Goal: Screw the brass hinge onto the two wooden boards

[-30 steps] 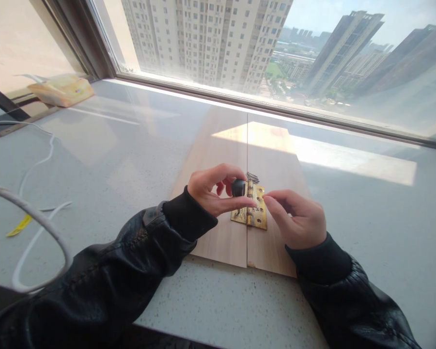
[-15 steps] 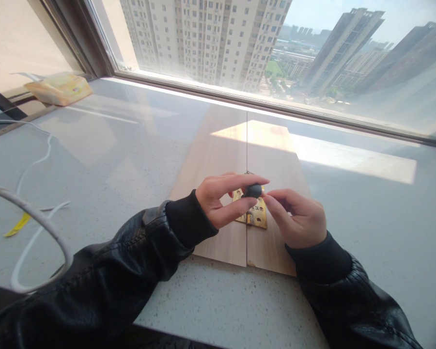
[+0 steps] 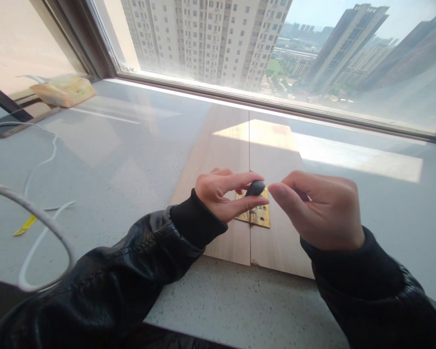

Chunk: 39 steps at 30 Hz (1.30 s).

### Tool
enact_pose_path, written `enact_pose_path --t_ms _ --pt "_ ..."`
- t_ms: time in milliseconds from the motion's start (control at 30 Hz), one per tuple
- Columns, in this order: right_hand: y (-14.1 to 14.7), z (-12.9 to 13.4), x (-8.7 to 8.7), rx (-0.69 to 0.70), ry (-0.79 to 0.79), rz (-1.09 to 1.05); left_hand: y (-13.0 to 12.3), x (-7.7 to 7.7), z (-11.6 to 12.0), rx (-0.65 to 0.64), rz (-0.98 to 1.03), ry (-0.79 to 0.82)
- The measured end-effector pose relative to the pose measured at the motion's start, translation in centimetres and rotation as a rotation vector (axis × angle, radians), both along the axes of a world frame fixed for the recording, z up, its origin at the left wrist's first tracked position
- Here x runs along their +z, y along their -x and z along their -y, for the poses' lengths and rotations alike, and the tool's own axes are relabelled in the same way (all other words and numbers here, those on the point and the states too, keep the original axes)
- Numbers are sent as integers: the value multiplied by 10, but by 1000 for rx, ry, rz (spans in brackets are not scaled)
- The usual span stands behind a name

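Note:
My left hand (image 3: 215,196) pinches a small dark grey, rounded object (image 3: 255,188) between thumb and fingers; its underside is hidden, and I cannot tell its kind. Just to the right of it, my right hand (image 3: 323,211) has thumb and forefinger pressed together. Whatever may be between those fingertips is too small to make out. Below the hands a brass-coloured hinge (image 3: 263,218) with screw holes lies across the seam of two pale wooden boards, the left board (image 3: 227,242) and the right board (image 3: 276,247). The left hand partly covers the hinge.
The boards rest on a speckled white counter (image 3: 189,295) under a large window. White cables (image 3: 54,228) with a yellow tag (image 3: 24,226) curl at the left. A yellowish tissue pack (image 3: 65,90) sits in the back left corner by the window frame (image 3: 94,43).
My right hand has drawn back to the right and slightly up, away from the dark object. My left hand still holds that object over the hinge.

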State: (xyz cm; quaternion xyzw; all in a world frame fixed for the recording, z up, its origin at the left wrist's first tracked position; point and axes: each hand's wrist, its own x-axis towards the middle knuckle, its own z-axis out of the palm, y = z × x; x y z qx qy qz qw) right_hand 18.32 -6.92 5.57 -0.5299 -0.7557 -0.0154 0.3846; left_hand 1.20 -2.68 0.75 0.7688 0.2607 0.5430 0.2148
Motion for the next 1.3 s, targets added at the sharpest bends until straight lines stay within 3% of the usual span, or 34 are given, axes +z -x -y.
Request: enact_pose_path --t_ms 100,200,333,467,733,1067,1300 --pt "14 -9 30 -10 123 320 -1 -4 0 21 25 -47" --pt "30 -15 42 -61 252 496 -1 -12 -4 -13 101 -13" --pt "36 -14 38 -77 255 538 -1 -18 -12 -170 147 -6" --pt "23 -11 32 -24 143 580 0 -18 -17 -356 32 -9" --pt "9 -12 30 122 99 555 2 -29 -22 -538 -64 91" --pt "11 -11 40 240 245 505 1 -29 -19 -447 40 206" --pt "8 -12 42 273 312 440 0 -32 -15 -593 68 415"
